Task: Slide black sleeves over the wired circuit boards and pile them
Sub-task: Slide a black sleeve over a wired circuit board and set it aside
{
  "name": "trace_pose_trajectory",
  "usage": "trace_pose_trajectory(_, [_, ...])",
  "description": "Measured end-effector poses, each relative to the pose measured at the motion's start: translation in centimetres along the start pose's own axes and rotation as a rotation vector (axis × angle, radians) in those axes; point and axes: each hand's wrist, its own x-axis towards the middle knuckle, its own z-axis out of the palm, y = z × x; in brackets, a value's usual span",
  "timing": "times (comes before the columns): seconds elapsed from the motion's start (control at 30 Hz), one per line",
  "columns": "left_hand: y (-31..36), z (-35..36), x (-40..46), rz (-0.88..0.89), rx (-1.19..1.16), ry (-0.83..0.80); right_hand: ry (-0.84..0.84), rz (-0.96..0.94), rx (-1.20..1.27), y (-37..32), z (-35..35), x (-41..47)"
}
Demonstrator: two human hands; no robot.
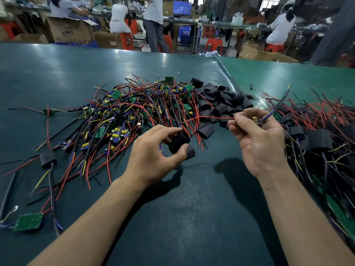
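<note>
1. Head view, writing: only print visible is a logo on the side of a cardboard box [70,31] far left in the background; it appears upside down and I can't read it. No legible marks on the boards.
2. Surface: dark green mat [182,217] covers the bench; a lighter green mat [288,73] joins it at right, with a raised seam between them.
3. Room: factory floor, red plastic stools [213,45], more benches, a blue screen [182,7], several seated and standing workers in light tops.
4. Left hand [153,156]: fingers curled, pinching a black sleeve [179,144] between thumb and fingertips, mouth held open, just above the mat.
5. Right hand [257,139]: fingers curled, gripping a wired circuit board [256,120]; its red and black wires [209,119] run left toward the sleeve, black lead tip is at the sleeve mouth. Board isn't inside the sleeve.
6. Unsleeved board pile [134,110]: centre-left, tangled red, black, yellow, blue wires.
7. Empty sleeve heap [221,100]: just right of that pile.
8. Sleeved pile [317,139]: far right.
9. Stray bare green board [28,221] bottom left; one sleeved unit [48,158] near it.
</note>
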Motion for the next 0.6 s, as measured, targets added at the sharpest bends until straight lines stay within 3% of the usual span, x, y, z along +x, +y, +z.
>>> trace_pose_trajectory(0.3, [0.06, -0.14, 0.12, -0.039, 0.068, 0.098, -0.062, 0.01, -0.09, 0.26, -0.1, -0.27])
trace_pose_trajectory(0.6, [0.28, -0.24, 0.11, -0.002, 0.055, 0.097, -0.001, 0.015, -0.169, 0.61, -0.38, -0.17])
